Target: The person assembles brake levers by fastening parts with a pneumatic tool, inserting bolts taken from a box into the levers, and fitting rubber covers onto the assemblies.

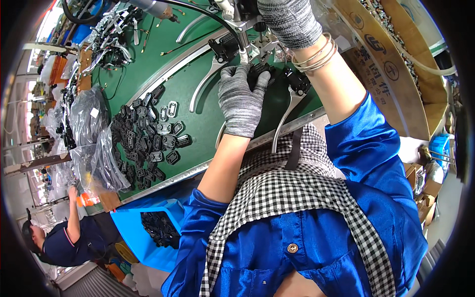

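Note:
My left hand (pixel 241 101), in a grey knitted glove, closes its thumb and fingers round a black lever housing (pixel 259 74) beneath a metal press (pixel 243 39). A silver lever tip (pixel 220 134) shows under that wrist. My right hand (pixel 292 24), gloved alike, is raised beside the press at the top edge; its fingers are out of sight, so its grip cannot be told. Left of my left hand lies a silver lever (pixel 200 91) with a black housing. Another silver lever (pixel 283 119) with a black clamp rests to the right, near the bench's front edge.
Many small black plates (pixel 143 133) are heaped on the green bench (pixel 153 64). Clear plastic bags (pixel 91 133) and metal levers (pixel 116 32) lie to the left. A blue bin (pixel 131 227) holds black parts. A cardboard box (pixel 381 74) stands right. Another person (pixel 79 237) is at lower left.

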Tool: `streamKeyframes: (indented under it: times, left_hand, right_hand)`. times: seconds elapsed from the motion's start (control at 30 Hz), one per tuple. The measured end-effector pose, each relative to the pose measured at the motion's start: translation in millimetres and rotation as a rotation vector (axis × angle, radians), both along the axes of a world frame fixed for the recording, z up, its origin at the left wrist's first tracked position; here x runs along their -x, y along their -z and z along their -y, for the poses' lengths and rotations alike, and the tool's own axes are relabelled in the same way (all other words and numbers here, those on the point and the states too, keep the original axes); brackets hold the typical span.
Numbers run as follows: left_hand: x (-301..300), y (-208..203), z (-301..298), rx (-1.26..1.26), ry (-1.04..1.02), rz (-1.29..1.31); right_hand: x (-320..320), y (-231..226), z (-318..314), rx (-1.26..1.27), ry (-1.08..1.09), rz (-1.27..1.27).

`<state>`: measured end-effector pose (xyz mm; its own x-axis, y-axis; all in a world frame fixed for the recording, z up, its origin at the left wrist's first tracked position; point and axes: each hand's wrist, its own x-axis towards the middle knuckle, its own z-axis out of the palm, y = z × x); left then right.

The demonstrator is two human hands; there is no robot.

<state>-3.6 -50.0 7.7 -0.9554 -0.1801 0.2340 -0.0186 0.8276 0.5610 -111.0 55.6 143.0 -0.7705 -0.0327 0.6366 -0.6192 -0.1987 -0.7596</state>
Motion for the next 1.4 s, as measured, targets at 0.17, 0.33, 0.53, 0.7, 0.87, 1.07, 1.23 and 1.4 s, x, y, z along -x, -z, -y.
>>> streamKeyframes:
  times: [0.17, 0.33, 0.53, 0.7, 0.87, 1.07, 1.23, 1.4]
  left_hand:
    - [0.2, 0.3, -0.3, -0.001, 0.015, -0.033]
    - [-0.3, 4.2, -2.3, -0.046, 0.025, -0.077]
    - [-0.7, 6.5, -1.5, -0.049, 0.028, -0.056]
    - [2.6, 8.2, 1.1, -0.084, 0.053, -0.089]
    - [3.1, 7.3, 2.7, -0.017, 0.079, -0.057]
    - [5.1, 5.4, 2.2, -0.044, 0.105, -0.045]
    - [7.0, 9.2, 3.3, -0.064, 0.072, -0.016]
    - [8.4, 15.2, 5.6, -0.074, 0.113, 0.015]
  right_hand:
    - [5.4, 9.7, 3.9, 0.053, -0.038, -0.035]
    - [-2.6, 6.1, -1.2, -0.025, 0.008, 0.038]
    - [-11.2, 12.0, -0.2, 0.085, -0.065, 0.083]
    - [7.7, 8.3, -3.2, -0.079, -0.012, -0.045]
    - [9.9, 1.2, -1.9, -0.077, -0.069, -0.002]
    - [-0.5, 3.0, 6.5, -0.072, -0.072, -0.007]
    - [-5.8, 9.8, 9.0, -0.041, -0.067, -0.009]
    - [-9.6, 12.9, 12.1, -0.016, -0.067, -0.004]
